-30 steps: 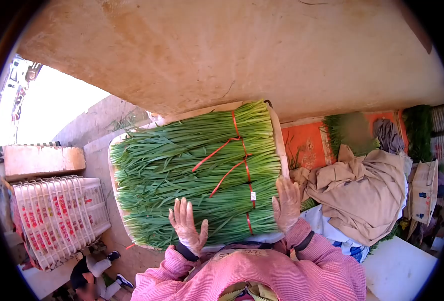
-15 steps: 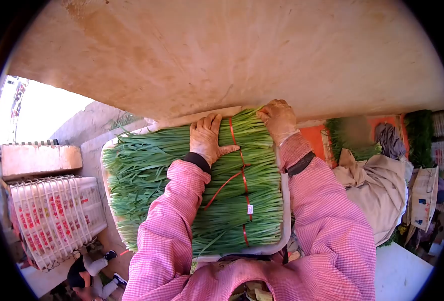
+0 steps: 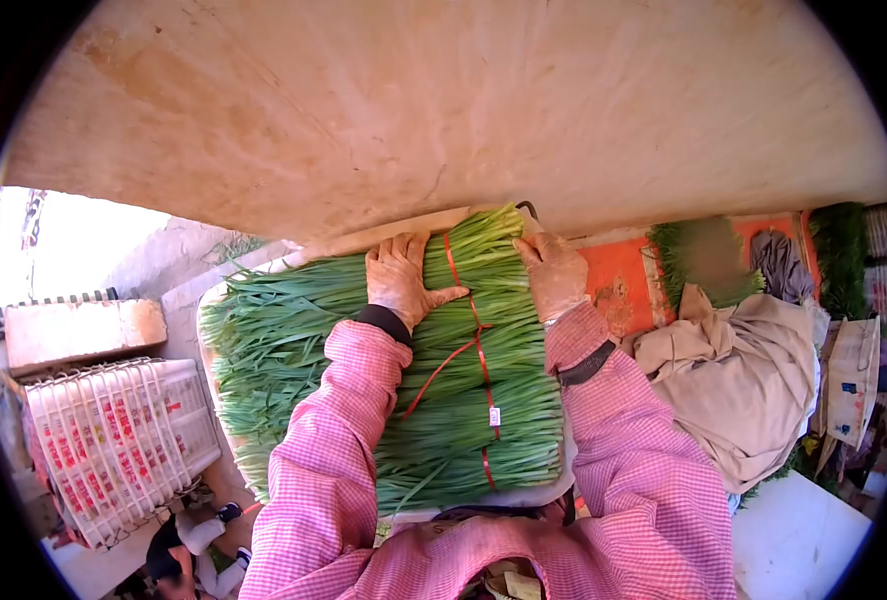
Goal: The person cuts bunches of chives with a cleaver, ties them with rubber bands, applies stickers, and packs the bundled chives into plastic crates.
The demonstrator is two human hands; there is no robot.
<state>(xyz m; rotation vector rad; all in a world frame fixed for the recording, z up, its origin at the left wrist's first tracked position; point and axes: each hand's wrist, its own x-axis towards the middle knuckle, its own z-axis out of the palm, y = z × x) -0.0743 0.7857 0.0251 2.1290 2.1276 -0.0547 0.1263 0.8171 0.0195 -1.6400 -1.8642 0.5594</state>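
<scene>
Long green stalks (image 3: 483, 375) lie side by side in a pale, shallow tray (image 3: 566, 450), with red ties (image 3: 484, 360) across them and a small white tag (image 3: 494, 416). My left hand (image 3: 400, 284) rests on the far part of the stalks, fingers spread, thumb reaching to the red tie. At the tray's far right corner, my right hand (image 3: 553, 277) has its fingers bent together beside the pale stalk ends; its fingertips are partly hidden, and I cannot make out what they hold. Both hands wear thin gloves.
A pale wall (image 3: 443, 110) rises just beyond the tray. At the left stand a white crate (image 3: 123, 440), a block (image 3: 88, 332) and a seated person (image 3: 178, 555). On the right are a beige cloth (image 3: 728, 380), more greens (image 3: 675, 262) and a white board (image 3: 798, 535).
My right hand has come down slightly from the far corner, along the stalk ends. My left hand stays on the stalks. The whole view has shifted a little.
</scene>
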